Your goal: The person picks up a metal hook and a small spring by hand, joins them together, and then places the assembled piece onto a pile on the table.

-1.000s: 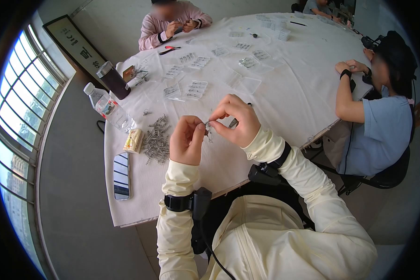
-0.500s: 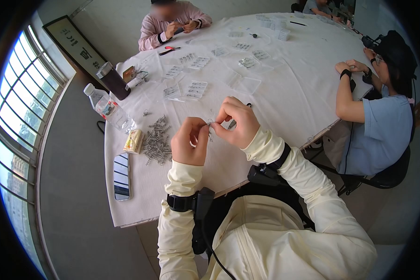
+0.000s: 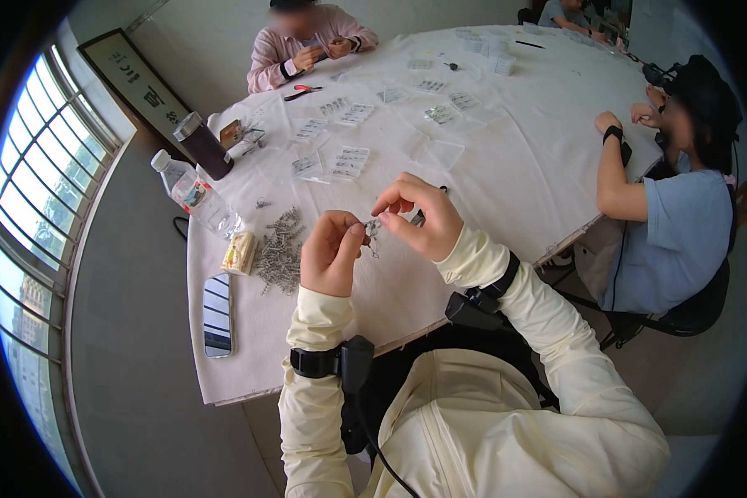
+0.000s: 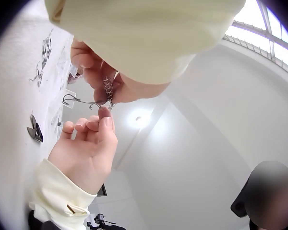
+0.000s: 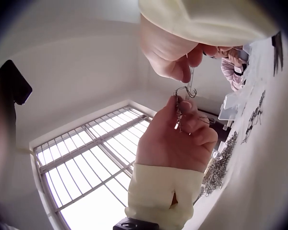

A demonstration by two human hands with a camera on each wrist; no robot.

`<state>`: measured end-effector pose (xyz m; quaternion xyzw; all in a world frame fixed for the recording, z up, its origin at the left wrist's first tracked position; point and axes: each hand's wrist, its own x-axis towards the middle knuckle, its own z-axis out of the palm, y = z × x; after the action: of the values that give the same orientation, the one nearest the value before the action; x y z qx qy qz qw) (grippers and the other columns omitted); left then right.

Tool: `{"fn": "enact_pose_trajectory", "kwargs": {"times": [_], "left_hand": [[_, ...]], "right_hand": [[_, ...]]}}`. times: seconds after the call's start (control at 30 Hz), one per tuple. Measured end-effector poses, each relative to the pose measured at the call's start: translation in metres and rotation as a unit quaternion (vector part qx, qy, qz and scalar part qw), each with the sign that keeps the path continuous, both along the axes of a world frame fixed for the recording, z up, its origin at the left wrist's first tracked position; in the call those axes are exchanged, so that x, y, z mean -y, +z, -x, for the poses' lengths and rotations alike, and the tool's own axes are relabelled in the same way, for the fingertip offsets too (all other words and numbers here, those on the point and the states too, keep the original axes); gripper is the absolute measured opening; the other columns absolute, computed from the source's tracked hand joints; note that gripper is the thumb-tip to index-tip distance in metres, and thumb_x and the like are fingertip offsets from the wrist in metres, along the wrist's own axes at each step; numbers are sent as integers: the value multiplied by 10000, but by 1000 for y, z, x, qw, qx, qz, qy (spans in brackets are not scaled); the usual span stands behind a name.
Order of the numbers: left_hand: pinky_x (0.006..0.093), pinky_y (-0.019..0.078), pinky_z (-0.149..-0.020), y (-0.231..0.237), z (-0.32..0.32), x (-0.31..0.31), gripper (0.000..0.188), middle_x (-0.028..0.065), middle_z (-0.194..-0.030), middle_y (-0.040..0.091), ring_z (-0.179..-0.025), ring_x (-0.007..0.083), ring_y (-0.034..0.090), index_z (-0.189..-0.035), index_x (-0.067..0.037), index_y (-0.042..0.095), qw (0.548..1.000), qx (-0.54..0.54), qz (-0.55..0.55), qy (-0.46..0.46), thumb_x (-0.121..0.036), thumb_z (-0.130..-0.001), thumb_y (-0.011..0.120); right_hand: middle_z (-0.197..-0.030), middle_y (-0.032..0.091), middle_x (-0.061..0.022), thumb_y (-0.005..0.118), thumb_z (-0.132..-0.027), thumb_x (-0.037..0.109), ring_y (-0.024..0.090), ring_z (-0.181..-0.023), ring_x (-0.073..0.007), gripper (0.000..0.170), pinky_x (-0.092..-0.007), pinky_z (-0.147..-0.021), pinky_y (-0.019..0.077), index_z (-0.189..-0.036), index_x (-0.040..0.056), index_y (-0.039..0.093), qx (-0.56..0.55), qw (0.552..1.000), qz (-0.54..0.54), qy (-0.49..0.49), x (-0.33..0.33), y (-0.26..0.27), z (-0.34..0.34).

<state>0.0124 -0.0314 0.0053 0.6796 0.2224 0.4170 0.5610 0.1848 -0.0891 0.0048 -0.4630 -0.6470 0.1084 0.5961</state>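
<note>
My left hand (image 3: pixel 332 253) pinches a coiled wire spring (image 4: pixel 108 88) between thumb and fingers. Thin dark fish hooks (image 4: pixel 77 99) stick out from the spring's end, and more hooked wire (image 5: pixel 186 91) shows above the left fingertips in the right wrist view. Close by, my right hand (image 3: pixel 423 217) has its thumb and index finger slightly parted, their tips right beside the hooks. To the left of my left hand lies a pile of small metal springs (image 3: pixel 280 253). A dark pair of snips (image 4: pixel 35 129) lies on the table near my right hand.
Left on the white-covered table (image 3: pixel 249 373) are a phone (image 3: pixel 217 315), a tissue pack (image 3: pixel 239 252), a plastic bottle (image 3: pixel 195 195) and a dark flask (image 3: pixel 203 145). Clear trays (image 3: pixel 350 162) and red-handled pliers (image 3: pixel 301 93) lie farther off. Other people sit around the table.
My right thumb and index finger have parted from their pinch at the hooks. The left hand shifted slightly right, then back left, still holding the spring.
</note>
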Motion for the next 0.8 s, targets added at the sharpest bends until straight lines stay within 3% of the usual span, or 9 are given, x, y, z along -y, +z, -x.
{"fn": "enact_pose_trajectory", "kwargs": {"times": [0.37,0.8], "left_hand": [[191,358,-594,0,2,-4,65,14,-795,584,-665,49,460,-955,-37,544,997,23,54,-42,-99,-938,536],[190,363,-610,-2,3,-5,123,27,-825,592,-682,55,468,-1021,-17,559,994,19,80,-72,-117,-953,536]], "right_hand": [[-780,567,-23,691,-762,101,514,-726,-137,62,-275,-671,404,-810,77,659,13,999,23,24,-3,-1,1],[-778,550,-16,647,-789,91,475,-733,-126,45,-271,-687,381,-813,55,632,-6,1000,23,19,-2,-2,-2]]}}
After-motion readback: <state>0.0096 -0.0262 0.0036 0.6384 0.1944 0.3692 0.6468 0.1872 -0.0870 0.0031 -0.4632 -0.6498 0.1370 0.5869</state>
